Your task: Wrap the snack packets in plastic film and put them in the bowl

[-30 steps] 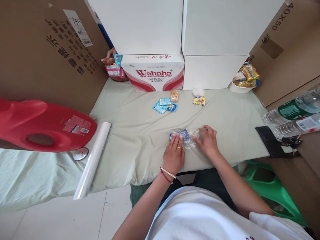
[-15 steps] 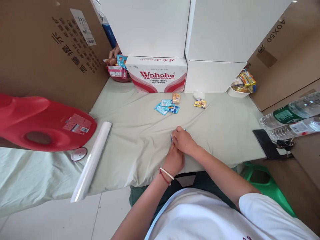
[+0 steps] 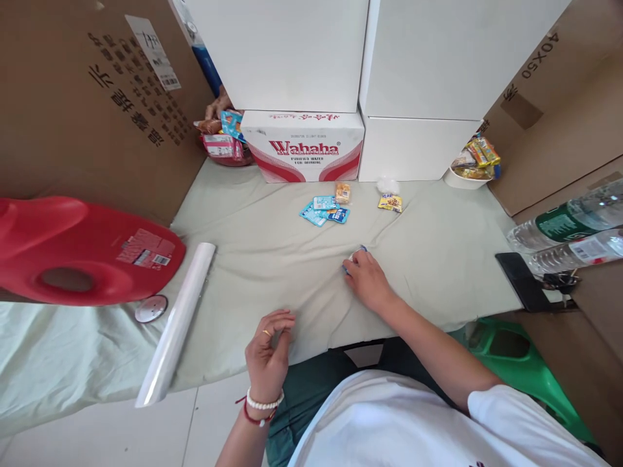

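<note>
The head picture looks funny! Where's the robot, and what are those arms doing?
There's no robot here, just a person using bare hands. The camera sits on their head, looking forward and down, so you see the table almost as they do.

The right hand has its fingers curled on a small blue packet, mostly hidden underneath. The left hand, wearing a ring and bracelets, holds nothing.

On the pale green cloth lie light-blue packets, a yellow packet and a shiny roll. At the back stands a Wahaha box.
</note>
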Tool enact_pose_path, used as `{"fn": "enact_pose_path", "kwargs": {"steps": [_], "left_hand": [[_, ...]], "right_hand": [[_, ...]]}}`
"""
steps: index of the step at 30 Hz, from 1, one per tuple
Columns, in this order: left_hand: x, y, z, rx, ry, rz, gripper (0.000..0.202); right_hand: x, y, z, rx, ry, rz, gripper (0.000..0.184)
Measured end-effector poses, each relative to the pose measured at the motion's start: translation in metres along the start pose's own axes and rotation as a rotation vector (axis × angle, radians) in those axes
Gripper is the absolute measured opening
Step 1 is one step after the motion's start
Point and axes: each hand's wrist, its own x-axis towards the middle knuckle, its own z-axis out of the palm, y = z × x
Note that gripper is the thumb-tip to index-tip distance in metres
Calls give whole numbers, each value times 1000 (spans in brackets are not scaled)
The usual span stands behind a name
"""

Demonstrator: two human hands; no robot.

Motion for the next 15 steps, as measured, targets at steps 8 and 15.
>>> {"fn": "enact_pose_path", "kwargs": {"steps": [8, 15], "left_hand": [[17, 37, 87, -494, -276, -457, 52], [35, 39, 174, -566, -394, -581, 61]], "right_hand": [[-30, 37, -46, 1022, 195, 367, 33], [-73, 41, -29, 1043, 129, 418, 53]]}}
